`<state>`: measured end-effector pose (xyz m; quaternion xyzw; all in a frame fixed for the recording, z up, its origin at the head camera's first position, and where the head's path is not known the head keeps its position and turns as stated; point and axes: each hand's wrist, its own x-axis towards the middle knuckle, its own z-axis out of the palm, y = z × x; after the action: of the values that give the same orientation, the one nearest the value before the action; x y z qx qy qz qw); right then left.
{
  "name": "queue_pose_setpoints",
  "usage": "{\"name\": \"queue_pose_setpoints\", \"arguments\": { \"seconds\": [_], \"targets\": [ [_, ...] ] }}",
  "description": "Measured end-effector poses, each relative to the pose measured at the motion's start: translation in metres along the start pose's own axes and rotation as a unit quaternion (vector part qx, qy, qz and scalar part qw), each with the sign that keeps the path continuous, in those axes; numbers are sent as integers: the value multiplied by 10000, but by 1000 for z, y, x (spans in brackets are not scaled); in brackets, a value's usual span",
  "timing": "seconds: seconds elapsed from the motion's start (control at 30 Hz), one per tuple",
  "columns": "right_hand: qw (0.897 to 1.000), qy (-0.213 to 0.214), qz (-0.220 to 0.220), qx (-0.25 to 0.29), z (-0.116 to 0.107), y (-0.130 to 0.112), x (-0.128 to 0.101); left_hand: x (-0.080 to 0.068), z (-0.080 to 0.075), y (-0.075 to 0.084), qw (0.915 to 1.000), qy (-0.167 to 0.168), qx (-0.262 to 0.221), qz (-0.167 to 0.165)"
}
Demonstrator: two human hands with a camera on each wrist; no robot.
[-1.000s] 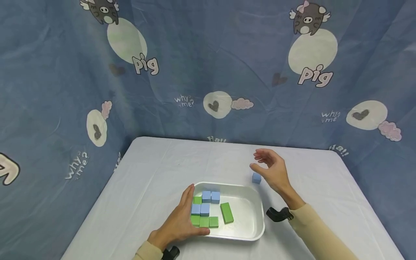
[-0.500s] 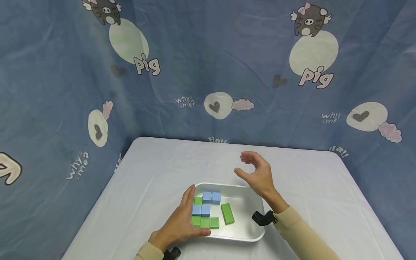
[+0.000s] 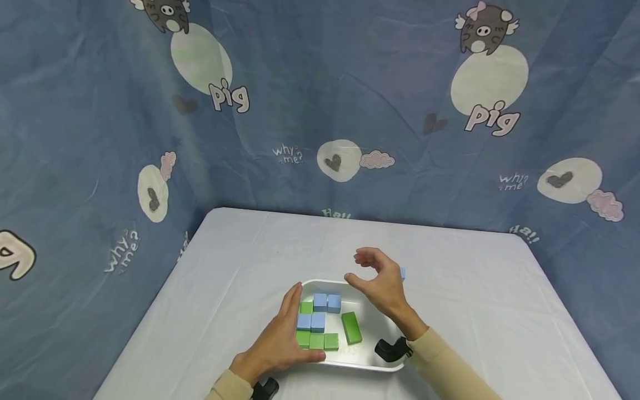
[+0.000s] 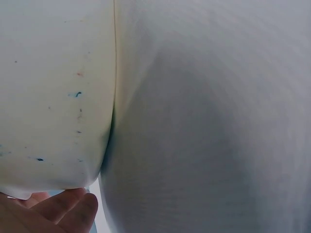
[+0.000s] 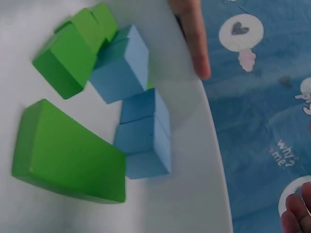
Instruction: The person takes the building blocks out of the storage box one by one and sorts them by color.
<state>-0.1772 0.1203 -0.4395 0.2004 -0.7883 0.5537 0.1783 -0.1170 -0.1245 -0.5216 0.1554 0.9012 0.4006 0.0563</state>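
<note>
A white tray (image 3: 369, 329) holds several light blue cubes (image 3: 319, 321), green cubes (image 3: 317, 341) and a longer green block (image 3: 351, 328). My left hand (image 3: 277, 339) grips the tray's left end, its thumb along the near rim and its fingers at the far rim. In the left wrist view, fingertips (image 4: 80, 211) touch the tray's outer wall (image 4: 53, 97). My right hand (image 3: 382, 283) hovers above the tray's back right part, thumb and fingers curved apart around nothing. Past that hand, part of one blue cube (image 3: 402, 273) shows on the table.
A white cloth covers the table (image 3: 250, 261). Behind it hangs a blue curtain (image 3: 280, 189) with pig prints. A black wrist device (image 3: 391, 350) on the right arm hides the tray's right end.
My right hand has moved left and nearer, from beside the lone blue cube to over the tray. That cube was hidden half a second ago and now partly shows. The left hand stays.
</note>
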Motion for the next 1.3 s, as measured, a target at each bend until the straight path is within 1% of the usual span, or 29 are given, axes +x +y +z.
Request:
{"name": "queue_pose_setpoints", "arguments": {
  "seconds": [0.2,0.33,0.4,0.5,0.63,0.8,1.07,1.2,1.3],
  "targets": [
    [9997,-227,-65,120,6,2,-4,0,-1,0,10000,-22,-8,-12],
    [9978,-509,-11,422,9,6,-7,0,-1,1,10000,-29,6,2],
    [9960,-672,25,594,10,14,-8,1,-1,1,10000,-20,18,31],
    [9925,-923,185,784,14,29,-11,1,-1,1,10000,-17,27,54],
    [9865,-1292,535,847,17,42,-14,1,-1,2,10000,-54,21,36],
    [9776,-1832,835,615,20,46,-15,0,-1,2,9999,-107,42,5],
    [9645,-2504,833,-112,23,47,-16,1,-2,2,9999,-105,5,-21],
    [9578,-2715,904,-255,24,48,-18,1,-2,2,9999,-130,12,-62],
    [9559,-2786,892,-267,24,49,-19,1,-2,2,9999,-138,24,-50]
  ]
}}
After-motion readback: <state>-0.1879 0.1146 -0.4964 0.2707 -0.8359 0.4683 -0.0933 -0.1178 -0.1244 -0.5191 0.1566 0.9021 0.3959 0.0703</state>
